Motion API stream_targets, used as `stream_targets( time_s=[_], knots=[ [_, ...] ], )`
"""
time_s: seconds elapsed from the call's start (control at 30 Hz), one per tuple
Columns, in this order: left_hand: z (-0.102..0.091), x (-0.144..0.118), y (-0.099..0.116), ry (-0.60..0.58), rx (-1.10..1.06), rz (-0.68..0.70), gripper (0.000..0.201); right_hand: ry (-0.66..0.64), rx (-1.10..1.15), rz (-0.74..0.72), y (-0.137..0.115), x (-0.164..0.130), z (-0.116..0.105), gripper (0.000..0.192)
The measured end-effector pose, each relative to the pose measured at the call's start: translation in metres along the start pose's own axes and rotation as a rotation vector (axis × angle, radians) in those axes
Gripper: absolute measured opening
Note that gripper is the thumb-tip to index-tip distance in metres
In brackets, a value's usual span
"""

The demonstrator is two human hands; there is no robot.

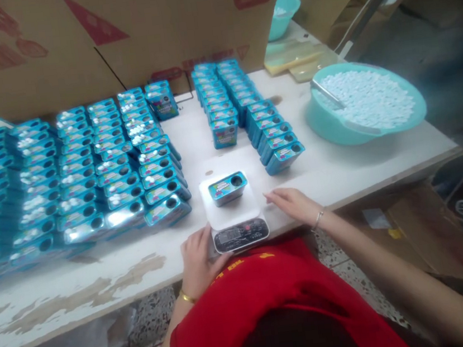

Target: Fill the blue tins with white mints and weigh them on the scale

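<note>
A blue tin [228, 188] with a round dark hole in its top sits on the white plate of a small kitchen scale [224, 219]. My left hand [199, 258] rests on the table at the scale's left front corner, its thumb apart from the fingers and near the scale's edge. Just right of the scale plate is my right hand [292, 202]. Its fingertips are drawn together toward the tin, and anything between them is too small to make out.
Rows of blue tins [117, 176], many topped with white pellets, fill the left side. More tins [224, 132] stand behind the scale. A turquoise bowl [327, 128] of white pellets with a metal scoop [327, 94] stands right. A cardboard box [146, 32] walls the back.
</note>
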State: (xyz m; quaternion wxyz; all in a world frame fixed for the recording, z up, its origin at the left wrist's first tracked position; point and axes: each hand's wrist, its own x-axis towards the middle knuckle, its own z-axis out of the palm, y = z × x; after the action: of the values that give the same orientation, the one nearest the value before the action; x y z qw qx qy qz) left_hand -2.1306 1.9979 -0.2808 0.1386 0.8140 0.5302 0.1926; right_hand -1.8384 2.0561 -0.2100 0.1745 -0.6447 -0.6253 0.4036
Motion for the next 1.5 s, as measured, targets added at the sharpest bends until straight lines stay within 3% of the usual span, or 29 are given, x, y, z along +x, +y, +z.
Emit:
stream_targets(
  time_s=[0.07, 0.17, 0.37, 0.47, 0.53, 0.63, 0.73, 0.87, 1.0, 1.1, 1.3, 1.4, 1.5],
  knots=[
    [-0.002, 0.001, 0.003, -0.007, 0.001, -0.012, 0.073, -0.074, 0.015, 0.057, 0.016, -0.01, 0.016, 0.05],
    [-0.002, 0.004, 0.006, -0.004, 0.012, -0.034, 0.073, -0.123, 0.039, 0.071, 0.019, -0.017, 0.032, 0.053],
    [0.002, 0.008, 0.007, 0.032, 0.02, -0.041, 0.07, -0.101, -0.004, 0.049, 0.008, -0.002, 0.031, 0.053],
    [-0.015, 0.012, 0.01, 0.068, -0.053, -0.037, 0.063, -0.076, 0.066, 0.05, 0.013, 0.006, 0.025, 0.049],
    [-0.035, 0.024, 0.015, 0.164, -0.119, -0.039, 0.054, -0.055, 0.205, 0.102, 0.019, 0.008, 0.022, 0.045],
    [-0.064, 0.06, 0.026, 0.311, -0.107, 0.007, 0.059, -0.052, 0.531, 0.261, 0.028, 0.01, 0.024, 0.045],
    [-0.078, 0.11, 0.038, 0.236, 0.022, 0.135, 0.079, -0.038, 0.792, 0.317, 0.035, 0.01, 0.029, 0.053],
    [-0.078, 0.169, 0.045, -0.008, 0.169, 0.304, 0.04, -0.015, 0.915, 0.279, 0.041, 0.009, 0.033, 0.053],
    [-0.073, 0.216, 0.044, 0.054, 0.188, 0.336, 0.036, 0.007, 0.962, 0.26, 0.042, 0.008, 0.033, 0.053],
    [-0.06, 0.252, 0.037, 0.105, 0.186, 0.338, 0.04, 0.001, 0.945, 0.278, 0.039, 0.009, 0.032, 0.055],
    [-0.031, 0.292, 0.023, 0.022, 0.291, 0.353, 0.037, 0.004, 0.935, 0.286, 0.037, 0.011, 0.034, 0.057],
    [-0.038, 0.306, 0.008, 0.091, 0.298, 0.376, 0.042, -0.006, 0.94, 0.311, 0.04, 0.013, 0.038, 0.054],
    [-0.061, 0.339, -0.024, 0.214, 0.405, 0.154, 0.044, -0.02, 0.932, 0.322, 0.043, 0.016, 0.044, 0.054]
  ],
)
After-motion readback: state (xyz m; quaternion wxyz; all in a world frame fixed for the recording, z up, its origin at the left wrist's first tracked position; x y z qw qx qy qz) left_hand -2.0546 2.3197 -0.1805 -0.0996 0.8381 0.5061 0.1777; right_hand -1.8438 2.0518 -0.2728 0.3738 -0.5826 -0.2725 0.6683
